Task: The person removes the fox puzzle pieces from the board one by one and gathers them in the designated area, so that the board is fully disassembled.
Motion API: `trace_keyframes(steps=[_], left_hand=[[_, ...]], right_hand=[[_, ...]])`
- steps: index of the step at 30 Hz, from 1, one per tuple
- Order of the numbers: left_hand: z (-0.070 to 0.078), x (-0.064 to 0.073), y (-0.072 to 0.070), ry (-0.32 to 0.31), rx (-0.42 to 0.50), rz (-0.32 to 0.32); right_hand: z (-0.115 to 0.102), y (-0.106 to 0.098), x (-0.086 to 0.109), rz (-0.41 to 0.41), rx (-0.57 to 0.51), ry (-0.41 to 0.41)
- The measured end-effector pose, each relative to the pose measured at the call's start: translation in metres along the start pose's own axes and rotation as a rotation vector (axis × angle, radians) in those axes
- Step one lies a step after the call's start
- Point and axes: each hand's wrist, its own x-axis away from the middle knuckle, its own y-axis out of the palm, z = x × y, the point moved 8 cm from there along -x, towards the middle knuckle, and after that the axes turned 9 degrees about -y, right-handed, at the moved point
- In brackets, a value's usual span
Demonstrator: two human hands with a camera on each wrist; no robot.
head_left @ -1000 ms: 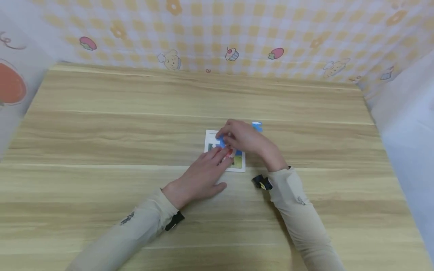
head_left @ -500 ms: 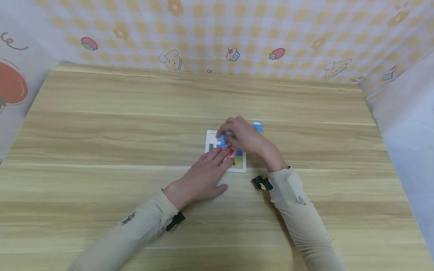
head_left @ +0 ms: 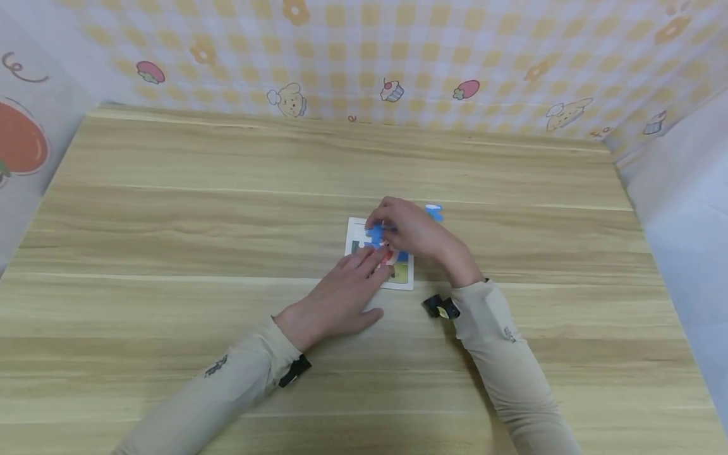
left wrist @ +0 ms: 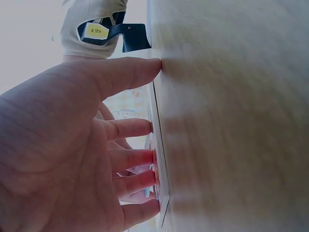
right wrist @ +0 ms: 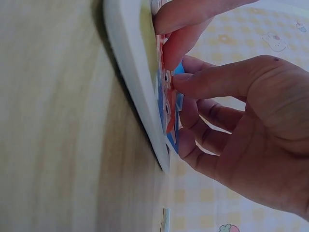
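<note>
A small jigsaw puzzle board (head_left: 348,236) with a white border lies on the table, partly hidden by both hands. My left hand (head_left: 338,300) rests its straight, spread fingertips on the puzzle's lower part, and its thumb touches the tabletop in the left wrist view. Over the upper right of the board, my right hand (head_left: 418,234) has thumb and fingers bent around a blue puzzle piece (head_left: 373,234). The right wrist view shows them pinching the blue piece (right wrist: 179,68) just above a red figure with eyes (right wrist: 168,96). Part of the piece is covered by the fingers.
A loose blue and white puzzle piece (head_left: 435,213) lies on the wooden table (head_left: 227,234) just beyond the right hand. A wall with yellow checks (head_left: 335,57) stands behind the table's far edge. Black wrist cameras (head_left: 440,307) sit under both sleeves.
The right hand shifts slightly over the board, its fingers staying around the blue puzzle piece. The left hand stays in place on the puzzle.
</note>
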Motion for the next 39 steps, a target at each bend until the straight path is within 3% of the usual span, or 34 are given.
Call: trace_keyframes(steps=[13, 27, 39], left_hand=[[0.002, 0.001, -0.001, 0.007, -0.007, 0.007], [0.001, 0.001, -0.001, 0.003, -0.005, 0.016], [0.000, 0.001, -0.001, -0.013, -0.004, 0.002]], right_hand=[[0.004, -0.003, 0.003, 0.035, -0.081, 0.004], [0.005, -0.009, 0.004, 0.082, -0.087, -0.029], [0.009, -0.012, 0.007, 0.102, -0.206, -0.007]])
